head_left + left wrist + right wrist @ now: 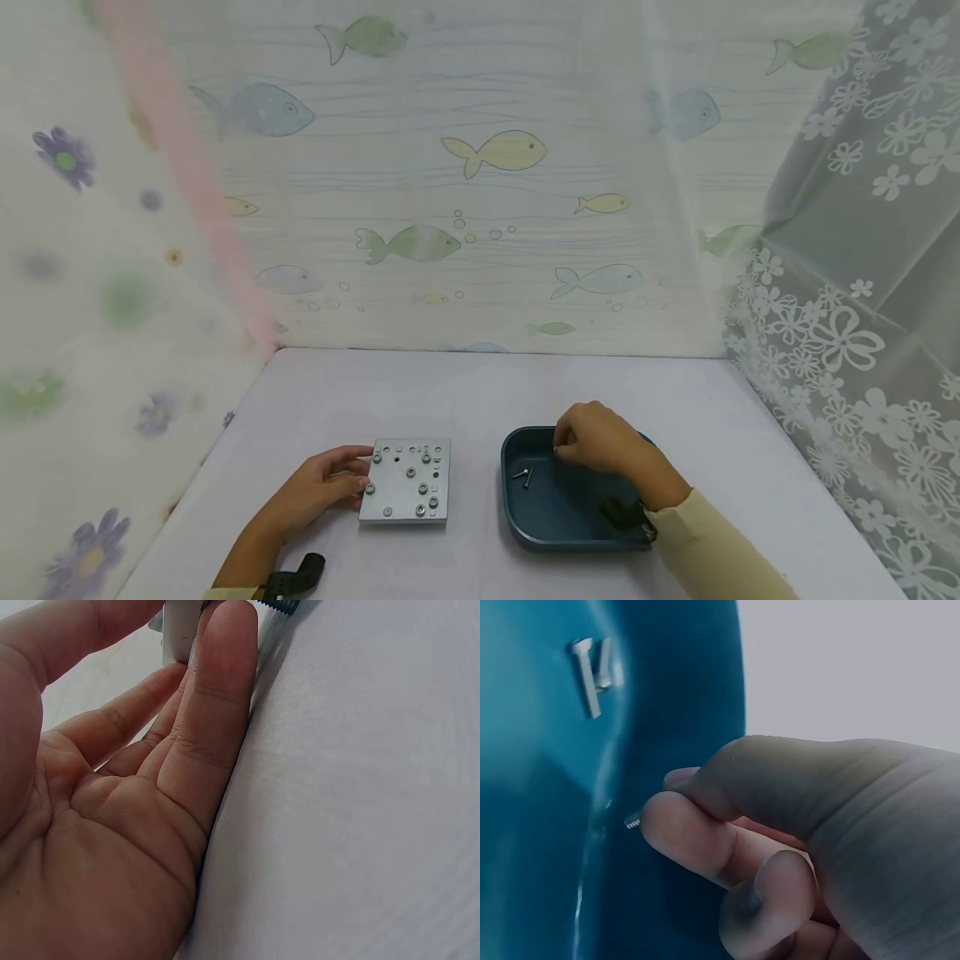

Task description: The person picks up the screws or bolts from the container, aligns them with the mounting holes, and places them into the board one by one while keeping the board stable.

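Observation:
A square silver metal plate (397,482) with several bolts in its holes sits left of centre on the table. My left hand (326,485) holds its left edge; in the left wrist view the fingers (217,690) meet the plate's side, and a dark threaded end (277,606) projects beside them. Over the blue tray (517,521), my right hand (600,437) pinches a small screw (633,820) between thumb and forefinger. Only its threaded tip shows; the rest is hidden by the fingers. Two loose screws (586,679) lie close together on the tray floor.
The tray's raised rim surrounds the loose screws, and my right forearm crosses its right side. White cloth covers the table (480,400). A fish-patterned curtain (480,208) hangs behind, with a flowered curtain at left and a lace one (847,342) at right.

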Demonstrator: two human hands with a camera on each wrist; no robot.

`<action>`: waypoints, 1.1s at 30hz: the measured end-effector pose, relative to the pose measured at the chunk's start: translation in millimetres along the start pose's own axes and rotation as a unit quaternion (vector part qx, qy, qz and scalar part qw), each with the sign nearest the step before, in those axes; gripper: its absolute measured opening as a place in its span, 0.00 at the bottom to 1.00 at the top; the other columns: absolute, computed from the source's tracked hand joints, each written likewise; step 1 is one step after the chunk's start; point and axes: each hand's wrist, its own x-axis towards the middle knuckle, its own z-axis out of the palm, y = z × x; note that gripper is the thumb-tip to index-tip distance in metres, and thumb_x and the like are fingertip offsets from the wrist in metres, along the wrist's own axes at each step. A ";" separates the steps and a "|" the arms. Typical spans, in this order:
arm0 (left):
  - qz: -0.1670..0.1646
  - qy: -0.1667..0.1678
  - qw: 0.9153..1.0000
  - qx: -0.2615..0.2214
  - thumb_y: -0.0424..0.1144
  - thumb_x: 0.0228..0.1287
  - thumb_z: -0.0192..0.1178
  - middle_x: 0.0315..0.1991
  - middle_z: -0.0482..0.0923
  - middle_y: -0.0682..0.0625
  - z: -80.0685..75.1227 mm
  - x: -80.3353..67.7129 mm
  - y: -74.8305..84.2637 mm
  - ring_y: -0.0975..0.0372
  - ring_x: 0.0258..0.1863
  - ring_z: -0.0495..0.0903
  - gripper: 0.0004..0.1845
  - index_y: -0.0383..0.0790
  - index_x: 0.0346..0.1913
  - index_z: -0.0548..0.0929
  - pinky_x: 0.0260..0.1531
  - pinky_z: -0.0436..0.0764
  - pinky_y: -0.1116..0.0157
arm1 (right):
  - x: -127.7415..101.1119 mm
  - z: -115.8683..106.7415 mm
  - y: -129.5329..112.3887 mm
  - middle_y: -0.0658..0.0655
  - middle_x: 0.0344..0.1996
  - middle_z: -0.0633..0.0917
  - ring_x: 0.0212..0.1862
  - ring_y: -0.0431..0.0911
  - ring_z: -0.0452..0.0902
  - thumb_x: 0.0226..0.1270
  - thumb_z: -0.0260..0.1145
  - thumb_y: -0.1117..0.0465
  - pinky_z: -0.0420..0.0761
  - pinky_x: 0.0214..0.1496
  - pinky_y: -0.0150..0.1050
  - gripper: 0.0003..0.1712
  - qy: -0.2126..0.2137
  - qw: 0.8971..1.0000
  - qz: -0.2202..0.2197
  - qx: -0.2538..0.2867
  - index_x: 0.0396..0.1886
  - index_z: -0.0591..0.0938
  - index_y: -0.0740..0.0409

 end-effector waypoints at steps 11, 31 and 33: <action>-0.011 0.005 1.000 -0.001 0.43 0.65 0.72 0.57 0.80 0.40 -0.2 0.3 -1.2 0.52 0.49 0.86 0.35 0.38 0.72 0.72 0.44 0.89 0.59 | 0.0 -0.2 -14.2 0.41 0.20 0.84 0.26 0.38 0.80 0.70 0.71 0.57 0.80 0.29 0.36 0.04 0.024 0.995 -0.028 0.098 0.36 0.89 0.51; 0.004 -0.006 1.000 -0.003 0.44 0.68 0.69 0.58 0.79 0.38 -1.6 0.1 -1.0 0.53 0.49 0.86 0.35 0.35 0.74 0.70 0.44 0.89 0.60 | 5.5 -8.8 -49.2 0.41 0.23 0.82 0.27 0.41 0.76 0.70 0.70 0.53 0.79 0.30 0.37 0.02 0.089 0.987 -0.044 0.129 0.38 0.88 0.41; 0.004 -0.008 1.000 -0.003 0.44 0.69 0.69 0.58 0.79 0.38 -1.4 -0.2 -1.2 0.53 0.49 0.86 0.36 0.35 0.74 0.70 0.44 0.89 0.60 | 6.5 -7.8 -53.0 0.42 0.24 0.82 0.28 0.41 0.76 0.70 0.70 0.53 0.79 0.30 0.37 0.02 0.094 0.985 -0.045 0.137 0.38 0.88 0.41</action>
